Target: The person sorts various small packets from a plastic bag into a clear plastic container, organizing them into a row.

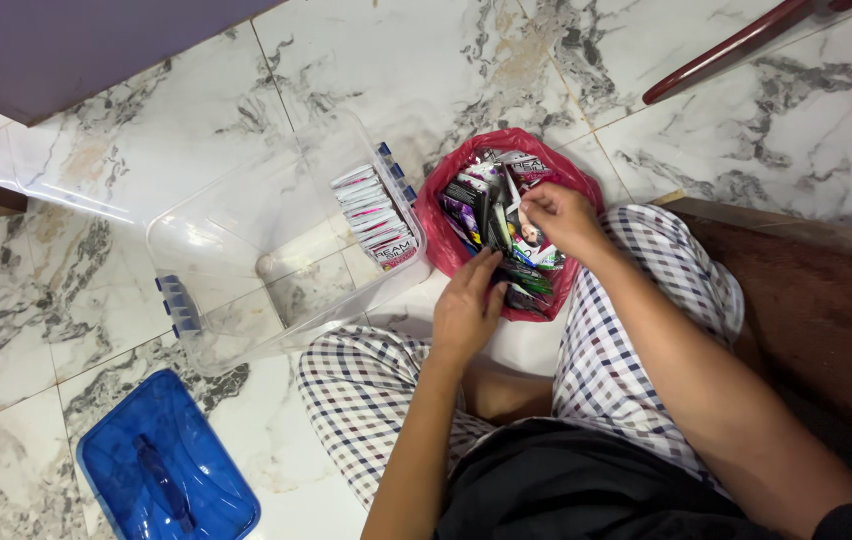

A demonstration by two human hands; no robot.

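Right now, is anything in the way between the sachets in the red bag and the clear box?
Nothing visible blocks it. Both the left hand and right hand are already in the red bag on the sachets. The clear box sits open right beside the bag, its blue lid off on the floor.

Just beyond the fingers of the left hand (466,305) the sachets (496,225) crowd the red bag (446,245), leaving no gap between them. The right hand (561,215) closes off the bag's far side. Left of the fingers, the clear box (246,290) wall stands close; inside it a row of packets (376,215) fills one end, the rest open.
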